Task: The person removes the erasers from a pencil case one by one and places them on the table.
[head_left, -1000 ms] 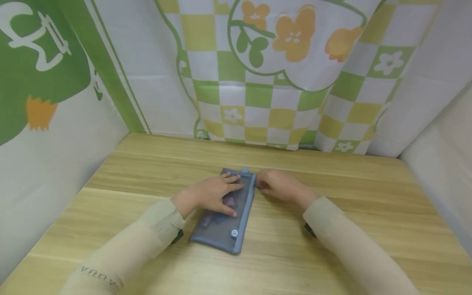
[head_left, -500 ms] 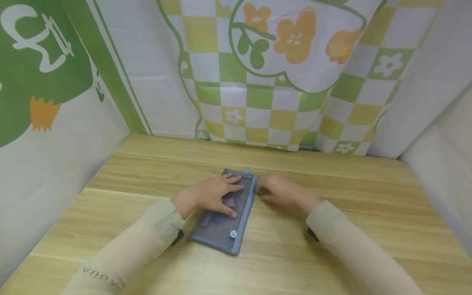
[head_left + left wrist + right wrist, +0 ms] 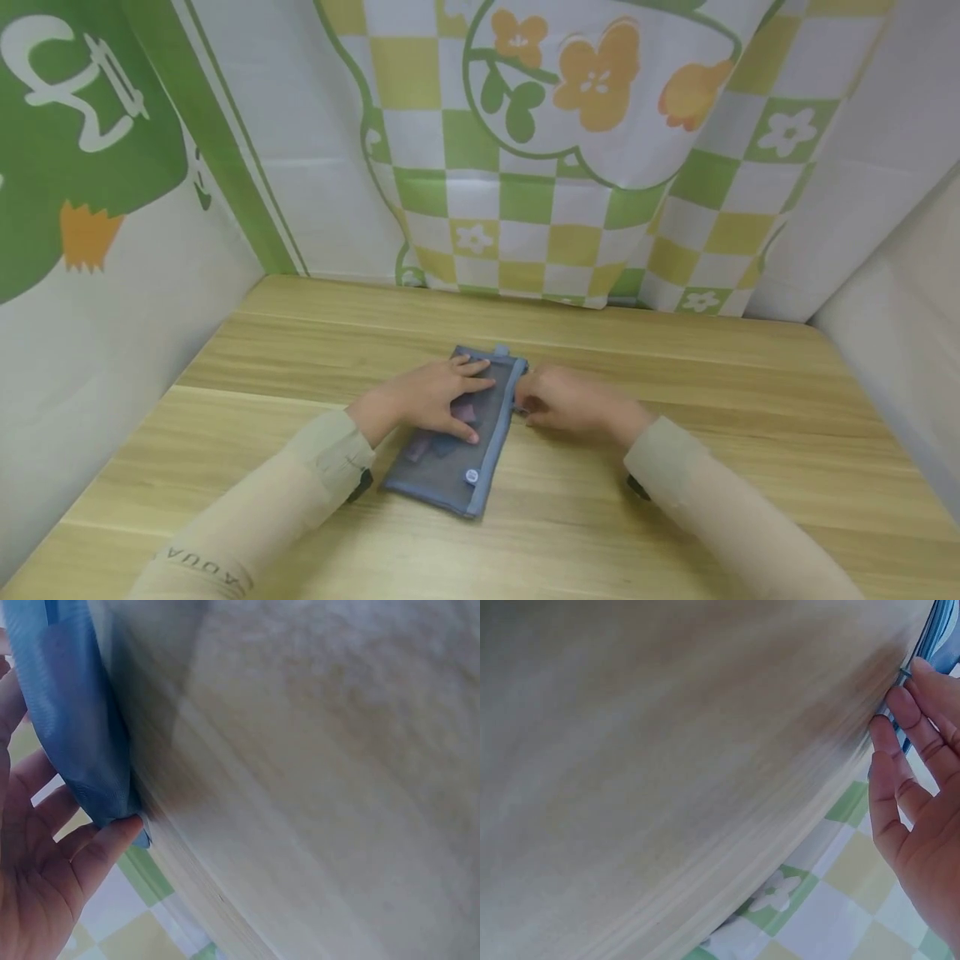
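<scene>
A blue-grey mesh zip pouch (image 3: 438,483) lies flat on the wooden table, slanting slightly. Through its mesh show small purple and bluish pieces, blurred by the fabric. My left hand (image 3: 427,400) rests spread over the pouch's upper middle, thumb and fingers straight on the mesh. Along the right side runs a lighter blue zip edge (image 3: 492,458), with a small round label near its lower end. My right hand (image 3: 570,402) is at the upper part of this edge, pinching the zip pull between thumb and forefinger; the fingers mostly hide the pull. In the right wrist view its other fingers are bent.
The wooden table (image 3: 675,358) reaches back to a green, yellow and white checked curtain (image 3: 525,200). White fabric walls stand at both sides, the left one (image 3: 97,358) with green print.
My right hand has slid a little way down the pouch's right edge, towards me. The left hand stays put on the pouch, which has shifted very slightly.
</scene>
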### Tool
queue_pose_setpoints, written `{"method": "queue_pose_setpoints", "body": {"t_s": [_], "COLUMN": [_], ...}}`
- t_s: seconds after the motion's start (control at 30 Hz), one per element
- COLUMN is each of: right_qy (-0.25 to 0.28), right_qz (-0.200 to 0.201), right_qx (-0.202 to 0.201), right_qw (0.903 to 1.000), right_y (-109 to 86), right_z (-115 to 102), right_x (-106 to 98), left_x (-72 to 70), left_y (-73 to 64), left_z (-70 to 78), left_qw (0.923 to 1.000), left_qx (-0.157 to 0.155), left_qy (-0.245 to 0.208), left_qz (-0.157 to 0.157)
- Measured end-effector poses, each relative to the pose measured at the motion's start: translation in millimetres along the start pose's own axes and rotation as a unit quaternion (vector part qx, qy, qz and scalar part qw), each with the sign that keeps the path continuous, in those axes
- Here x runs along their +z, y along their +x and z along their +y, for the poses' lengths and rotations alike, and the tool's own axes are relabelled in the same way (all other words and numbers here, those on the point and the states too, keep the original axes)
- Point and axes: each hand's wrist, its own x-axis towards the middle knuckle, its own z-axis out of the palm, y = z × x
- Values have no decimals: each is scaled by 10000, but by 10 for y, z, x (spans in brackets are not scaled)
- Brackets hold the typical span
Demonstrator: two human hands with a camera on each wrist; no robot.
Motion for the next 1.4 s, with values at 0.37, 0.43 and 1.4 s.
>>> {"method": "queue_pose_setpoints", "body": {"t_s": [0.37,0.43,1.4], "right_qy": [-27,-53,-30], "right_qz": [-62,-32,-314], "right_qx": [-90,-163,-332], "right_qw": [9999,9998,9990], "right_y": [-29,-37,-146], "right_z": [-95,-112,-338], "right_x": [24,35,150], "left_x": [4,-2,3], "left_y": [8,6,15], "left_z": [-8,-7,-43], "left_qw": [9999,9999,9999], "left_qx": [-40,-35,32], "left_qy": [-130,-134,-142], "left_qz": [-15,1,11]}}
